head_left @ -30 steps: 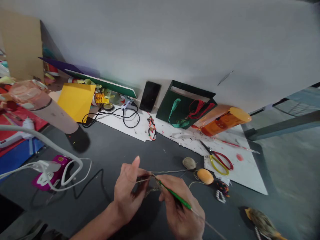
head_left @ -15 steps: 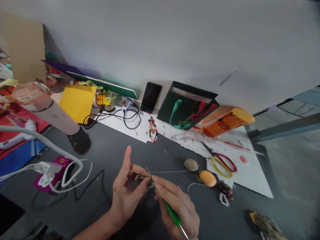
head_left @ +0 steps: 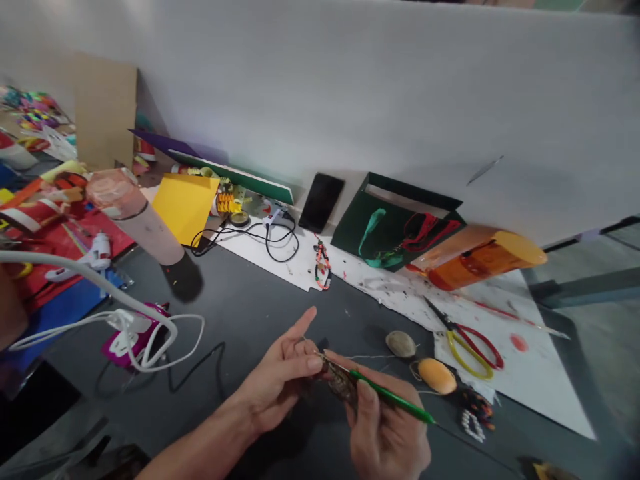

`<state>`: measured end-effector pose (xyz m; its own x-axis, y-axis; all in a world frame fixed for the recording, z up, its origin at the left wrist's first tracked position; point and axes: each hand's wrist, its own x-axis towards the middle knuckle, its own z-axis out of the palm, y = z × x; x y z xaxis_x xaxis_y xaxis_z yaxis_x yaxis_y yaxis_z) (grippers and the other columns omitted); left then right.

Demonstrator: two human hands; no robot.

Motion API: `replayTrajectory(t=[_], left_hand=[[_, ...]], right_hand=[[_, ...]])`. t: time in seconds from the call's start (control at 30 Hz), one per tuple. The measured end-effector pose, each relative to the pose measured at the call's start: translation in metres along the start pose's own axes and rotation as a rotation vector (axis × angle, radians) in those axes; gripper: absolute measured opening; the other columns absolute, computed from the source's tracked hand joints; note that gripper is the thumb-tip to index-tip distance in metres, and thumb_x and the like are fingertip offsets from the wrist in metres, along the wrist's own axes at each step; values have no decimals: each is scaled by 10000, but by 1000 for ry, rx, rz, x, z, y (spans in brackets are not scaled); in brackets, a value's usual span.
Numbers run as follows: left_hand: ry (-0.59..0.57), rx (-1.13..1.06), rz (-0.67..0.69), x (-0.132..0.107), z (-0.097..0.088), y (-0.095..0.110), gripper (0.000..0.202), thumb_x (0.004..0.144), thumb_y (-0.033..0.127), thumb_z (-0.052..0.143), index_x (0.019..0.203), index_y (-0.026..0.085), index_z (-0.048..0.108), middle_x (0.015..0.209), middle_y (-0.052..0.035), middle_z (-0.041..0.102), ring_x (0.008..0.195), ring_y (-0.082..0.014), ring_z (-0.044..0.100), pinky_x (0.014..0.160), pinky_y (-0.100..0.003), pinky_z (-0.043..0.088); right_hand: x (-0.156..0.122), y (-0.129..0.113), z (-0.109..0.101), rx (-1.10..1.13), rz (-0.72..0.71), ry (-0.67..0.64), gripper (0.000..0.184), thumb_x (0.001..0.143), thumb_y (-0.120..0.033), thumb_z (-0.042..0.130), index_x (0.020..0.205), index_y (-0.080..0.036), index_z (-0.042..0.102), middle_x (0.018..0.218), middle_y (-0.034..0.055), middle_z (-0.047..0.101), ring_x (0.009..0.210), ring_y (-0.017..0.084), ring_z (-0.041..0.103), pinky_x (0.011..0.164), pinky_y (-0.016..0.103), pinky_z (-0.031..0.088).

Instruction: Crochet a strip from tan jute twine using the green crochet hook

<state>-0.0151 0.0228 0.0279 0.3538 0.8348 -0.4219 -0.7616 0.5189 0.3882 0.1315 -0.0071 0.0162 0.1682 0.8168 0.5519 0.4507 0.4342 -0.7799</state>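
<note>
My right hand [head_left: 390, 430] is closed on a crochet hook [head_left: 395, 399] with a green handle, its shaft slanting up and left to the work. Between the thumb and fingers of my left hand [head_left: 277, 373] is a small grey-brown crocheted piece [head_left: 341, 385]; the left index finger is raised. The hook's tip meets the piece by my left thumb, and its exact position in the stitches is too small to tell. A thin yarn runs from the work to a grey ball of yarn [head_left: 401, 344]. An orange-yellow ball of yarn [head_left: 437, 376] lies beside it.
Scissors [head_left: 470, 343] with red and yellow handles lie right of the yarn balls. A green paper bag [head_left: 400, 220], a phone [head_left: 321, 201] and an orange bottle [head_left: 487, 261] stand along the wall. On the left are a pink bottle [head_left: 145, 220] and a magenta power strip [head_left: 135, 333] with white cables.
The view has swung left, so the table's things sit further right. My right hand has tilted the crochet hook flatter, and its handle now points rightward. Both hands keep their hold.
</note>
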Motion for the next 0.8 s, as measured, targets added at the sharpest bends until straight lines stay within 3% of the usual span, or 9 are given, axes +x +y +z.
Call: replayTrajectory(t=[0.1,0.23,0.3,0.43,0.57,0.7,0.8], left_hand=[[-53,18,18,0,-1,2,814,616,155,924,1372,203,626,613,72,618,581,-91,606,666,-238,466],[-104,74,18,-2,-2,2,688,625,190,921,1277,246,708,643,67,605,573,-109,643,629,-246,447],[-119,99,47,-3,-2,1,688,621,194,925,1270,283,714,673,65,603,564,-100,636,612,-243,435],[-101,164,138,-4,-3,-1,678,643,211,921,1269,358,706,746,55,614,586,-74,605,616,-232,435],[-64,234,234,-3,-4,-1,639,668,250,916,1265,348,711,782,27,642,674,-73,572,665,-210,451],[1,237,239,-2,-2,-3,744,642,219,929,1330,318,665,742,32,640,677,-72,558,676,-196,452],[9,174,133,-1,0,-4,726,612,210,943,1291,283,698,684,47,623,634,-56,542,660,-179,441]], right_hand=[[-3,0,-5,92,277,47,115,968,-299,594,973,-222,679,824,83,767,628,214,741,486,277,581],[4,-6,0,505,804,-39,298,923,-526,629,933,-229,618,670,40,726,416,175,641,282,208,417],[8,-11,8,607,855,0,362,855,-571,700,872,-218,621,591,6,681,350,124,569,251,149,325],[10,-16,20,639,666,-22,263,878,-439,735,839,-185,680,611,21,703,321,70,532,280,111,322],[8,-13,18,571,417,-55,93,975,-252,618,952,-226,704,847,60,787,384,85,616,317,144,407],[4,-3,13,307,20,-131,275,931,-74,611,1103,-257,722,1044,84,797,707,185,773,571,273,619],[1,3,14,138,-158,-77,389,856,-8,673,1138,-271,729,1050,74,791,876,216,768,721,333,637]])
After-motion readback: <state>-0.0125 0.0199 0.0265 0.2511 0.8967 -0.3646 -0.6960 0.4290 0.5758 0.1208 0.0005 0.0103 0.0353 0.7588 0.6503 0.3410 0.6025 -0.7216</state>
